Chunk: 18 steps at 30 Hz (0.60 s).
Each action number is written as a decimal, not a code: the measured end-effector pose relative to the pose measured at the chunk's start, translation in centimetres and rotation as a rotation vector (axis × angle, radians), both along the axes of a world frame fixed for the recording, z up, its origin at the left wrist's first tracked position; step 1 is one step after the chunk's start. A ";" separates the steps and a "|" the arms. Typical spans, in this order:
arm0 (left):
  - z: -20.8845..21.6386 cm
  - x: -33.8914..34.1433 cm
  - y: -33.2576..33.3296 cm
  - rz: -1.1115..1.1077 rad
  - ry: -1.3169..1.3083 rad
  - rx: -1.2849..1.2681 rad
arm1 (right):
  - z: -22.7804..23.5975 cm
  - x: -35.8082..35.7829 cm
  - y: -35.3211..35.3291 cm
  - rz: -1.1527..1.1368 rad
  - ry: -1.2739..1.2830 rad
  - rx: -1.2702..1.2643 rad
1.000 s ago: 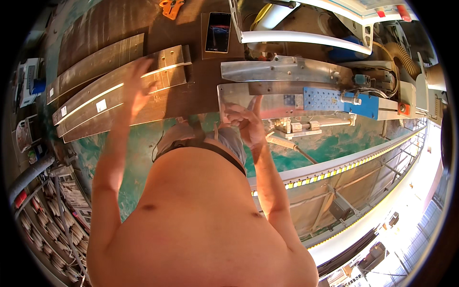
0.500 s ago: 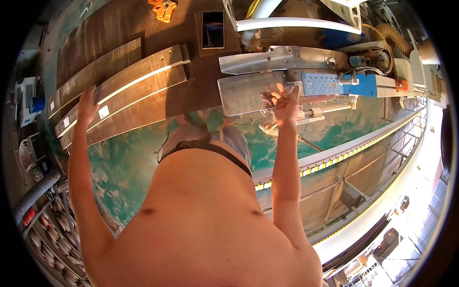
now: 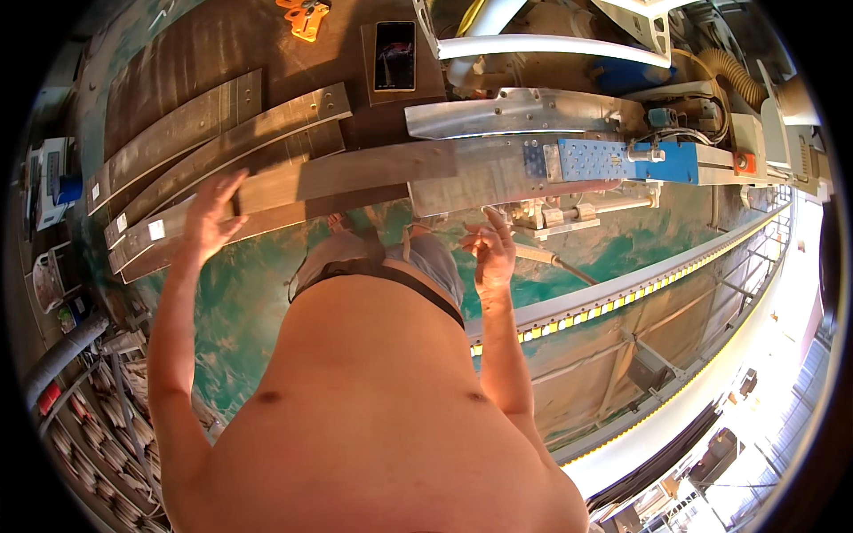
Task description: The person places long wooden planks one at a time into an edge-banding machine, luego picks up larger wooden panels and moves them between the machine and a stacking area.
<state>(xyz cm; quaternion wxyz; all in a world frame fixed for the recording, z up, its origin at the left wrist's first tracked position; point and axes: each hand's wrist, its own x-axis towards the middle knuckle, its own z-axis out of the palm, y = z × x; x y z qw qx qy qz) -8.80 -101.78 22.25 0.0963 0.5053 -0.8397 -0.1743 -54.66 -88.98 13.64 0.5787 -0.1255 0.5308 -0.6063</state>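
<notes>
A long flat strip (image 3: 355, 173), shiny and brownish, runs from the left boards across a metal plate (image 3: 444, 202) toward a blue perforated block (image 3: 593, 158). My left hand (image 3: 209, 218) is at the strip's left end, thumb and fingers spread; whether they touch it I cannot tell. Below the metal plate hovers my right hand (image 3: 491, 258), apart from the strip, with one finger stretched out, the others loosely bent, and nothing in it. To the left lie long brown boards (image 3: 240, 124), some bearing small white labels.
A phone (image 3: 395, 55) lies on the brown table, and an orange metal part (image 3: 304, 18) is at its far edge. White tubing (image 3: 555, 43) crosses at the back. A rail with yellow marks (image 3: 569, 327) runs along the right above a green floor.
The long strip now bridges the left boards and the metal plate. My left hand has moved right along the boards. My right hand has drawn back from the plate, toward me and left.
</notes>
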 end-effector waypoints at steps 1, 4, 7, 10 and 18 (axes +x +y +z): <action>-0.4 -1.9 0.2 -0.044 0.039 -0.024 | 0.1 0.3 -0.2 0.029 0.020 0.008; -3.2 -5.8 0.4 -0.141 -0.004 -0.104 | 1.2 1.1 -1.6 0.107 0.091 0.039; -4.3 -9.5 -0.2 -0.178 -0.016 -0.084 | 2.3 1.5 -3.2 0.079 0.131 0.058; -3.6 -12.8 -1.3 -0.188 -0.026 -0.049 | 2.5 1.4 -4.5 0.114 0.125 0.042; -4.4 -17.5 -2.2 -0.197 -0.046 -0.081 | 0.4 2.3 -7.6 0.119 0.074 0.022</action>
